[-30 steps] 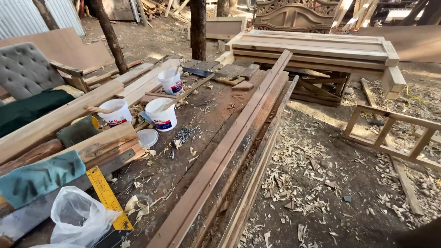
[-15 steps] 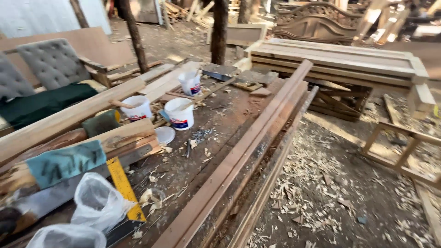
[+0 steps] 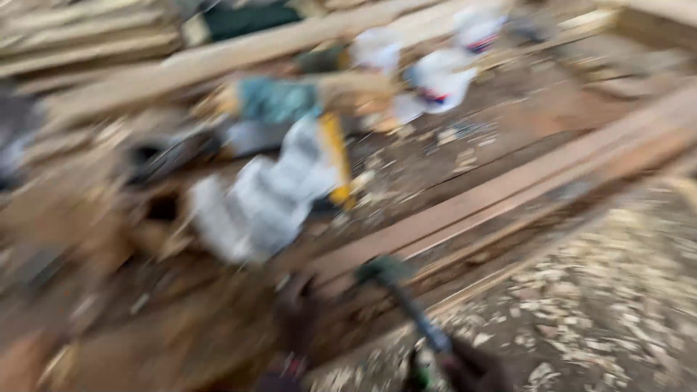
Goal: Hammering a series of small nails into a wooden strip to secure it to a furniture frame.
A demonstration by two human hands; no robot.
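Item, nearest the camera: right hand (image 3: 468,369), at the bottom edge of the view, dark and heavily blurred. It appears closed around the lower end of a long-handled tool (image 3: 406,305); the exact set of the fingers cannot be told through the blur.

Item: the tool itself. A dark shaft runs up and to the left from the right hand and ends in a greenish head, which sits at the near edge of the workbench (image 3: 508,138), over or against the long planks (image 3: 501,196); whether it touches them cannot be told.

Item: left hand (image 3: 294,323), just left of the tool's shaft, low in the view over the bench's near edge. A dark smeared shape; whether it is spread, closed or holding anything cannot be told. It is near the tool head but appears apart from it.

Item: shavings and wood chips on the ground (image 3: 610,305), to the right of the hands.

Item, farther: clear plastic bags (image 3: 265,196) on the bench, above and left of both hands, with a yellow ruler (image 3: 335,156) just beside them.

Item, farther still: a teal cloth (image 3: 276,100) on a timber, and white tubs (image 3: 439,80) towards the upper right.

Item, farthest: pale long boards (image 3: 239,54) along the bench's far side, all well apart from the hands.
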